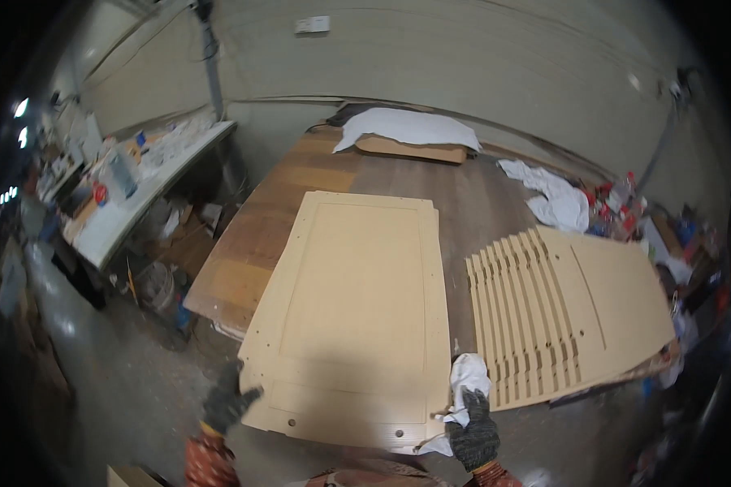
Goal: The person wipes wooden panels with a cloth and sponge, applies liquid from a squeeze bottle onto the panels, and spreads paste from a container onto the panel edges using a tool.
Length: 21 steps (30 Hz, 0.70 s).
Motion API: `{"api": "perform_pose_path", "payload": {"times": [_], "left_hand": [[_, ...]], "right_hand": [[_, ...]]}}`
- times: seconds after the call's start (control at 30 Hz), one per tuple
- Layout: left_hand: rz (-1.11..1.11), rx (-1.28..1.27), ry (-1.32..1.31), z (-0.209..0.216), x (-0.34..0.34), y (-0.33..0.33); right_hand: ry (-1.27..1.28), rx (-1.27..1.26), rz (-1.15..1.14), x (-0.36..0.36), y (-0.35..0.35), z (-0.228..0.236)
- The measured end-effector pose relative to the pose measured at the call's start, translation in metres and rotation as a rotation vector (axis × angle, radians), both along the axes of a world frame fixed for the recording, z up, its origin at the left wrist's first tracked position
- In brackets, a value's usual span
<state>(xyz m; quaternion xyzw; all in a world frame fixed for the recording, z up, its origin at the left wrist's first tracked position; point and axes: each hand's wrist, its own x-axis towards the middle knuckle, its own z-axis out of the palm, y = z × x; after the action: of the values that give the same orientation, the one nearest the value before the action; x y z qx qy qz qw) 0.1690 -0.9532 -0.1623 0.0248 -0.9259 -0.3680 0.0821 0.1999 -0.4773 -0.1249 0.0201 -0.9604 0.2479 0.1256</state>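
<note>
A large tan panel (pixel 357 284) with grooved outlines and small holes lies in front of me on the wooden table, its near end overhanging the table's front. My left hand (pixel 226 402), in a dark knitted glove, is beside the panel's near left edge. Its thumb is spread from the fingers and points at the edge; the hand is open and slightly blurred. My right hand (pixel 474 432), gloved alike, is closed on a crumpled white cloth (pixel 469 377) at the panel's near right corner. Part of the cloth hangs below the hand.
Several similar tan panels (pixel 625 292) lie overlapped in a fanned stack at right. On the wooden table (pixel 248 243), a white sheet (pixel 410 126) covers a brown board at the back. A white rag (pixel 548 195) lies beside clutter. A cluttered bench (pixel 150 199) and another person (pixel 57 235) are at left.
</note>
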Motion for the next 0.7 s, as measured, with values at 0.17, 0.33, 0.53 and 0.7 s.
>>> {"api": "perform_pose_path", "payload": {"times": [0.17,0.33,0.53,0.7], "left_hand": [[0.13,0.235,0.01,0.016,0.01,0.024],[0.108,-0.055,-0.18,0.038,-0.003,0.019],[0.058,-0.379,-0.288,0.057,-0.031,0.029],[0.123,-0.647,-0.3,0.044,-0.035,0.016]], "right_hand": [[-0.167,-0.224,0.069,0.011,-0.038,-0.005],[-0.372,-0.169,0.039,0.021,-0.064,-0.026],[-0.408,-0.147,0.089,0.011,-0.067,-0.011],[-0.415,-0.244,0.176,0.007,-0.045,0.016]]}}
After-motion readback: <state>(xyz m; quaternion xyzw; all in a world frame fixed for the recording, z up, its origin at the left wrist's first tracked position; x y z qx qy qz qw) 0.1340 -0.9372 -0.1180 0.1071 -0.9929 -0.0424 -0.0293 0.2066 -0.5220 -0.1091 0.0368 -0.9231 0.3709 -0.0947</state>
